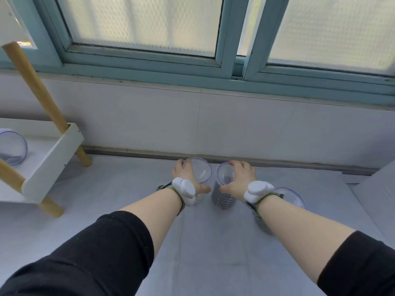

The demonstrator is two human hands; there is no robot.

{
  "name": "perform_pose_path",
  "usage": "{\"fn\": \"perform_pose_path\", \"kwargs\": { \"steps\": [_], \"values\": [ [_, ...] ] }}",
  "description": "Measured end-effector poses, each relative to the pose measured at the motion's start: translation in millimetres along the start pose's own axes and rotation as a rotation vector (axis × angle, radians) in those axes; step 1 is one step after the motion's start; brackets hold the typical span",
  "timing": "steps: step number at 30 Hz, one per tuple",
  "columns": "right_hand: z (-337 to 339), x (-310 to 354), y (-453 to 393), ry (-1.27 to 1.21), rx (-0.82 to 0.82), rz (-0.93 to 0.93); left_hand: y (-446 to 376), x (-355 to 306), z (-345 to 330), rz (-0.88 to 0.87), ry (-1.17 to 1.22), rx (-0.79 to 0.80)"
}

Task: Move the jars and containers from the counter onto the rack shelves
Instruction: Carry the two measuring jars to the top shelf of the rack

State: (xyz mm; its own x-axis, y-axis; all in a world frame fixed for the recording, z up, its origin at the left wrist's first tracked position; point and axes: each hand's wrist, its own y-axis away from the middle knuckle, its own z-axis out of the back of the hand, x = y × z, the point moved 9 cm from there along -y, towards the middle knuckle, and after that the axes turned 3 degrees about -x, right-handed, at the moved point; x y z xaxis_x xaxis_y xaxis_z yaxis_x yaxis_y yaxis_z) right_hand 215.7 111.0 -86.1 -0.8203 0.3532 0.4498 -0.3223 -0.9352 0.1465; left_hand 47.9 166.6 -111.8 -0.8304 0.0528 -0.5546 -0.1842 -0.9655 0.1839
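Two clear plastic jars stand side by side on the white counter near the wall. My left hand [188, 178] is wrapped over the lid of the left jar [201, 170]. My right hand [238, 180] grips the top of the right jar [223, 195], which holds something dark. A third clear jar [291, 196] stands to the right, partly hidden behind my right wrist. On the left, the white rack [62, 146] with wooden legs carries another clear jar [11, 148] on its shelf.
Both wrists wear white sensor bands. A tiled wall and a blue-framed window run behind the counter [203, 242]. A white raised surface sits at the far right edge [376, 189]. The rack's wooden legs [34, 82] slant across the left.
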Motion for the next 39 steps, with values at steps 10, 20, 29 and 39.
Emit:
{"fn": "perform_pose_path", "kwargs": {
  "steps": [10, 20, 29, 39],
  "values": [
    [4.6, 17.2, 7.4, -0.004, -0.017, 0.063, -3.7, 17.3, 18.1, 0.068, 0.025, -0.093],
    [35.9, 135.9, 42.9, -0.119, -0.046, 0.307, 65.8, 46.4, 159.9, 0.097, 0.05, -0.303],
    [86.6, 272.8, 102.1, -0.239, -0.134, 0.569, 152.9, 81.4, 300.6, 0.083, 0.06, -0.52],
    [123.0, 427.3, 202.2, -0.462, -0.225, 0.769, 261.2, 144.6, 457.9, 0.015, 0.103, -0.684]
  ]
}}
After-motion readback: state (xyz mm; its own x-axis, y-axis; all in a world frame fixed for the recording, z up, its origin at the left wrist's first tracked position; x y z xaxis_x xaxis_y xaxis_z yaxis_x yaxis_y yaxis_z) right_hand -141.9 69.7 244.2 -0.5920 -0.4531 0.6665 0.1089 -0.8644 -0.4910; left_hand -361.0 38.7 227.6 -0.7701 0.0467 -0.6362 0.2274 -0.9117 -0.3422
